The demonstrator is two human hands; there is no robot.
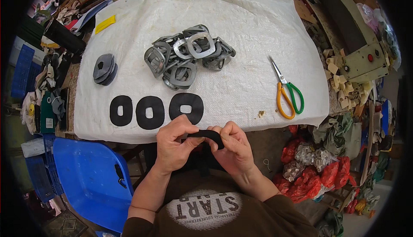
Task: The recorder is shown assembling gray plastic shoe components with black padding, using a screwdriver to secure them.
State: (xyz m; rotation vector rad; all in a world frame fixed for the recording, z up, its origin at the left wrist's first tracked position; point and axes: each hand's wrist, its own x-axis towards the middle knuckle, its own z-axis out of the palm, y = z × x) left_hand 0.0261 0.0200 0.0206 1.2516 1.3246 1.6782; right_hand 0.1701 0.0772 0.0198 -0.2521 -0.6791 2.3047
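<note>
Between my two hands, just off the near edge of the white-covered table, is a bent piece of black material (209, 134). My left hand (175, 143) pinches its left end with thumb and fingers. At the other end, my right hand (234, 146) grips it, fingers curled. My fingers hide part of its shape. Three flat black rounded-square pieces with central holes lie in a row beyond my left hand: a left one (114, 112), a middle one (141, 114) and a right one (197, 107). Farther back is a heap of grey metal buckle frames (188, 81).
Scissors (282, 80) with orange and green handles lie on the white sheet (249, 82) at right. A stack of grey pieces (104, 69) and a yellow strip (105, 24) are at left. A blue plastic tub (81, 172) stands lower left; red bags (307, 183) lie lower right.
</note>
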